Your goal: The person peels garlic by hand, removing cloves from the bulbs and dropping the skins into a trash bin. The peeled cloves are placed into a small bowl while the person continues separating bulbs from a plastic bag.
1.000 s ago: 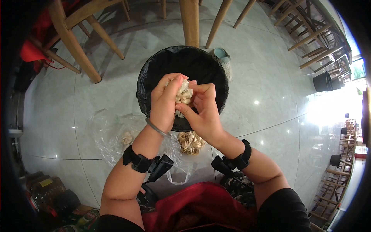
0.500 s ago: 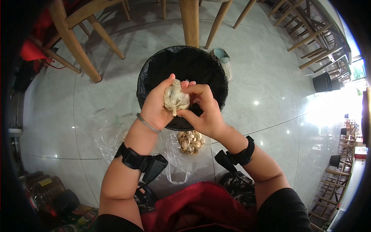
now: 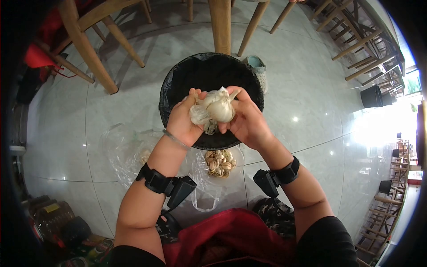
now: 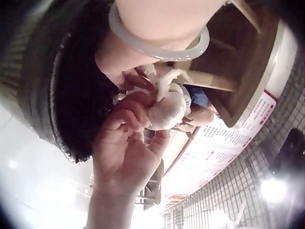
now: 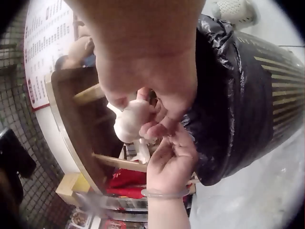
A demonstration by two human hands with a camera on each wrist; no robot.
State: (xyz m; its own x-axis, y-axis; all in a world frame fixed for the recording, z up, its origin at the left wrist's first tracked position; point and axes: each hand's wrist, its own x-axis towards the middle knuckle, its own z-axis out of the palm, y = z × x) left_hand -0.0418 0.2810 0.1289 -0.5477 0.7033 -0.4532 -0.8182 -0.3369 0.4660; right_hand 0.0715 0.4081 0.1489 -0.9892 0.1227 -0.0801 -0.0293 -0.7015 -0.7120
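Note:
Over a bin lined with a black bag (image 3: pixel 166 95), both hands meet at a whitish garlic bulb (image 3: pixel 221 112) with a dry stem. My right hand (image 3: pixel 251 122) grips the bulb from the right, its thumb and fingers round it. My left hand (image 3: pixel 182 122) holds crumpled papery garlic skin (image 3: pixel 199 115) against the bulb's left side. In the left wrist view, the bulb (image 4: pixel 167 112) looks smooth and white between the hands. The right wrist view has the left hand (image 5: pixel 171 164) close below the right fingers, which partly hide the bulb (image 5: pixel 132 123).
Garlic cloves (image 3: pixel 220 163) lie heaped in a clear shallow container (image 3: pixel 239 164) in front of the bin. A clear plastic bag (image 3: pixel 126 149) spreads to the left on the tiled floor. Wooden legs (image 3: pixel 221 35) stand behind the bin, beside a pale perforated holder (image 3: pixel 262 80).
The left palm was turned up under the bulb half a second ago. Now the right hand has the whiter bulb, shifted right, and the left hand keeps loose papery skin.

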